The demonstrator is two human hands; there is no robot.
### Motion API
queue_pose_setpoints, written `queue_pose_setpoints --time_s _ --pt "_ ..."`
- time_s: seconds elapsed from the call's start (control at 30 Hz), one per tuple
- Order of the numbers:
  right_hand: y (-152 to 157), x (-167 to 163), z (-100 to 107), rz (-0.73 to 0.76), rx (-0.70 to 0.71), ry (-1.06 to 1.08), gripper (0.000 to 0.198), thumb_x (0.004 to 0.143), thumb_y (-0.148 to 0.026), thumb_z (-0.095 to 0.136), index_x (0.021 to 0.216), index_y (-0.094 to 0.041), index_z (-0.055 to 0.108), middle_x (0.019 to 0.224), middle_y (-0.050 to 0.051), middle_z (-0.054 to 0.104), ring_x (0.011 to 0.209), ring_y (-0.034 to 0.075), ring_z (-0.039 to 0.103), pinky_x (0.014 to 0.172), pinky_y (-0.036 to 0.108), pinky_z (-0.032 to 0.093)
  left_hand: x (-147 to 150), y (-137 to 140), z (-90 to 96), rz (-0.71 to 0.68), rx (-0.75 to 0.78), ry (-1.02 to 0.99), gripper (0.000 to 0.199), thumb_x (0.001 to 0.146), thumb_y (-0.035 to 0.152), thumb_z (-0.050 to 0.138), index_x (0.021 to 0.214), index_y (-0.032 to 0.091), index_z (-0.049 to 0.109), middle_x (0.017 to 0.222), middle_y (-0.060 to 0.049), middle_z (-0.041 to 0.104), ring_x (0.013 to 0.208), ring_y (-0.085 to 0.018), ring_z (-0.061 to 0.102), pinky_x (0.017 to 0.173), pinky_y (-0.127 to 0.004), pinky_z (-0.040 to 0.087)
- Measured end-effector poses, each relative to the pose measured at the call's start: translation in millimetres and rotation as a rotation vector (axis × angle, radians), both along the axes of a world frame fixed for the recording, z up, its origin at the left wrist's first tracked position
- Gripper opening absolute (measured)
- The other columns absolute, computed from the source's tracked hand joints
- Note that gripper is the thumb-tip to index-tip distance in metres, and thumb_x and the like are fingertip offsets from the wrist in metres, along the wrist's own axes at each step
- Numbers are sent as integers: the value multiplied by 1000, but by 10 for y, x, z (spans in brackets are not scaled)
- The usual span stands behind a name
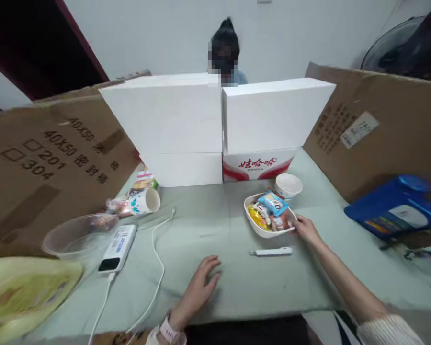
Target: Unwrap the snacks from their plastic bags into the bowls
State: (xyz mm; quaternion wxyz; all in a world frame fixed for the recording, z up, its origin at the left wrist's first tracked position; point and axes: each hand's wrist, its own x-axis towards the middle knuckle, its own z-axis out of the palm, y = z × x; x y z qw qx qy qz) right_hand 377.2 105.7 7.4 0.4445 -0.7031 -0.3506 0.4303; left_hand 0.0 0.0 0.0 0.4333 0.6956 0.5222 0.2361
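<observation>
My right hand (304,229) grips the right rim of a white bowl (264,234) on the table. Inside the bowl are several wrapped snacks, with a blue packet (274,203) on top and a yellow packet (257,218) at the left. Just behind the bowl stands a white paper cup (289,185). A white peeler-like tool (272,251) lies in front of the bowl. My left hand (202,282) rests near the table's front edge, fingers apart and holding nothing.
White boxes (172,120) are stacked at the back, with a person behind them. Cardboard walls flank both sides. At left are a tipped paper cup (145,201), a clear bowl (62,235), a power bank (118,248) and its white cable (158,249). A blue jug (398,206) lies at right.
</observation>
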Motion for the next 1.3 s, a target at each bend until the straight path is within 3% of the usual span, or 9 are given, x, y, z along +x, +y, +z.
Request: queue_pose_setpoints --time_s 0.17,0.3,0.53,0.77,0.97,1.17,1.3 --pt "-629 416 61 -168 6 -59 42 50 -33 56 85 -13 68 64 -1 65 53 17 56 48 27 49 90 28 41 -15 4 2 32 85 26 46 115 23 56 131 -9 50 124 -22 45 107 -43 32" --pt "-886 638 20 -325 9 -78 41 49 -36 58 83 -13 66 54 -1 62 46 15 54 45 26 45 173 51 142 -31 12 18 32 84 23 46 114 23 57 131 -9 50 124 -22 45 106 -44 33" --pt "-900 779 -173 -519 39 -13 38 49 -42 59 78 -16 58 50 -3 58 43 16 56 44 29 47 240 41 245 -38 20 10 31 83 23 48 111 24 59 127 -9 53 121 -22 49 105 -42 37" --pt "-902 738 -198 -537 56 92 32 48 -31 60 77 -18 57 55 -6 60 40 13 54 41 25 47 214 29 213 -32 17 18 30 84 26 49 112 24 60 128 -9 54 121 -22 49 105 -43 36" --pt "-892 400 -118 -443 51 204 37 48 -23 65 84 -19 56 56 -5 62 41 15 58 38 23 48 236 57 192 -35 9 13 30 84 27 49 112 24 59 128 -9 53 121 -23 49 105 -43 36" --pt "-729 -294 -99 -406 128 317 54 52 -30 69 100 -21 47 73 -5 63 48 15 64 42 24 54 237 74 142 -37 21 -15 30 84 28 48 111 24 60 127 -10 54 121 -23 49 105 -44 36" --pt "-530 -571 -112 -439 163 349 59 55 -28 65 109 -22 42 88 -2 63 50 13 65 41 22 54 174 75 151 -58 21 -10 30 85 28 47 113 24 59 127 -10 54 121 -22 49 105 -44 36"
